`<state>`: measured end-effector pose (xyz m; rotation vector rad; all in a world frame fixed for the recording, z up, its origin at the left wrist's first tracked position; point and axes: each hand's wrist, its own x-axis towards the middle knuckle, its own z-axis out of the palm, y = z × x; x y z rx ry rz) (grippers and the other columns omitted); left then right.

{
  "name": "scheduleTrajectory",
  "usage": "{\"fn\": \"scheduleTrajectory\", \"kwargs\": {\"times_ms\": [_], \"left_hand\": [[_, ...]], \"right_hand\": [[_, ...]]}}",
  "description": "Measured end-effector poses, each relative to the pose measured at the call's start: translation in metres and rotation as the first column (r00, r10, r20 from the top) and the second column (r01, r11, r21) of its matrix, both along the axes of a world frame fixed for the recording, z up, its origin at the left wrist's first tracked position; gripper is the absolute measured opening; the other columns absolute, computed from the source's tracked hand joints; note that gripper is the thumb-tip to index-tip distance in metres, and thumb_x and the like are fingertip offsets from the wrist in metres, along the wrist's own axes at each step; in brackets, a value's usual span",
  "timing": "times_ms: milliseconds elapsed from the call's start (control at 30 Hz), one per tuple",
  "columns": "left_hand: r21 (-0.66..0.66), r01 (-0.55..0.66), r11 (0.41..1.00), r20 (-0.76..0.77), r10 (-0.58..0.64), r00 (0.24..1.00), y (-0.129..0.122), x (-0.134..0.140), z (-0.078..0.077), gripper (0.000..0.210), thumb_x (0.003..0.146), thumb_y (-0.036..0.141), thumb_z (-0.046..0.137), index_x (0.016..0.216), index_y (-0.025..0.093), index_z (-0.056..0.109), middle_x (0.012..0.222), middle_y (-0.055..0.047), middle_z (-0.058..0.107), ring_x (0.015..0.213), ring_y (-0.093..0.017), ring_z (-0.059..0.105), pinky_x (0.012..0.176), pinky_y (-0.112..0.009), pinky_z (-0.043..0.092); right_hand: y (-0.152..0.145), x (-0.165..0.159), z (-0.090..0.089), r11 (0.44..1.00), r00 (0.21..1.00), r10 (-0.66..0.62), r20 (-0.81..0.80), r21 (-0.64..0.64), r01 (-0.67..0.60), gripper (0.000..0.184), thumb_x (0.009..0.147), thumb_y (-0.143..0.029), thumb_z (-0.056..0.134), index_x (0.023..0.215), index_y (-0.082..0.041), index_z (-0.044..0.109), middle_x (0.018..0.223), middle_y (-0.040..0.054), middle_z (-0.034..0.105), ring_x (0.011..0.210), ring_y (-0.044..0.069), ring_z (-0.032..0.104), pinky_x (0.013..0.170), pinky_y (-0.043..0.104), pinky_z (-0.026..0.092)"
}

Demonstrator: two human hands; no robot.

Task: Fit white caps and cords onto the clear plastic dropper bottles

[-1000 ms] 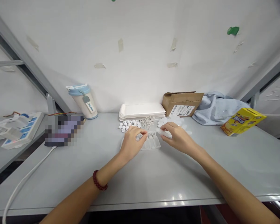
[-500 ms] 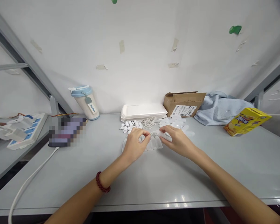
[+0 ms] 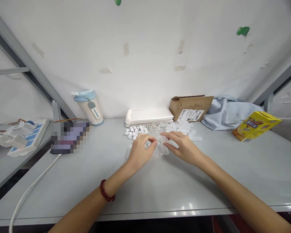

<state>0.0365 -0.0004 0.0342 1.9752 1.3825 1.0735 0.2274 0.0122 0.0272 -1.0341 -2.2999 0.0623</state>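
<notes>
My left hand (image 3: 142, 147) is closed in a pinch over a group of small translucent plastic pieces (image 3: 162, 149) on the table. What its thumb and index fingertips hold is too small to make out. Just to the right is my right hand (image 3: 181, 145), thumb and index finger apart, close beside the same pieces. Behind the hands lie small white plastic parts (image 3: 135, 131), a tangle of white string (image 3: 155, 128) and more translucent pieces (image 3: 194, 132). My left hand covers part of the front group.
White flat trays (image 3: 149, 116) are stacked by the wall, beside a cardboard box (image 3: 191, 108) and light blue cloth (image 3: 228, 113). A yellow box (image 3: 254, 126) stands right. On the left are a tumbler (image 3: 89, 108), a phone (image 3: 70, 137) with its cable, and a power strip (image 3: 29, 139).
The fingers of my right hand have spread apart from the translucent piece they were pinching. My left hand keeps its pinch in nearly the same place.
</notes>
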Motion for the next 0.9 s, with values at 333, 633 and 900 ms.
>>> {"fn": "scheduleTrajectory", "kwargs": {"times_ms": [333,633,900], "left_hand": [[0.003,0.029,1.000,0.045,-0.029,0.999,-0.0023,0.0011,-0.0003,0.016,0.085,0.031,0.051,0.084,0.022,0.064,0.088,-0.002,0.066,0.091,-0.019,0.056,0.068,-0.028,0.047],[0.050,0.040,0.998,0.071,-0.043,0.997,-0.0014,0.0012,-0.0022,0.009,0.082,0.027,0.056,0.084,0.022,0.064,0.086,-0.002,0.067,0.089,-0.019,0.058,0.081,-0.033,0.046],[0.041,0.057,0.998,0.095,-0.061,0.994,-0.0029,0.0002,-0.0013,0.011,0.083,0.028,0.056,0.085,0.022,0.065,0.087,-0.002,0.065,0.090,-0.018,0.057,0.082,-0.031,0.045]], "right_hand": [[-0.0028,-0.0035,0.0023,0.999,0.999,0.032,0.032,-0.024,-0.031,0.032,0.086,-0.019,0.053,0.118,-0.018,0.053,0.088,0.0063,0.064,0.080,0.020,0.061,0.077,0.036,0.046],[-0.0076,-0.0062,0.0040,0.996,0.997,0.076,0.025,-0.044,-0.075,0.031,0.088,-0.019,0.048,0.118,-0.020,0.052,0.087,0.0080,0.063,0.073,0.019,0.059,0.066,0.033,0.048],[-0.0093,-0.0066,0.0022,0.994,0.994,0.108,0.001,-0.004,-0.108,0.031,0.088,-0.017,0.049,0.120,-0.018,0.049,0.086,0.0082,0.061,0.070,0.018,0.057,0.061,0.030,0.049]]}}
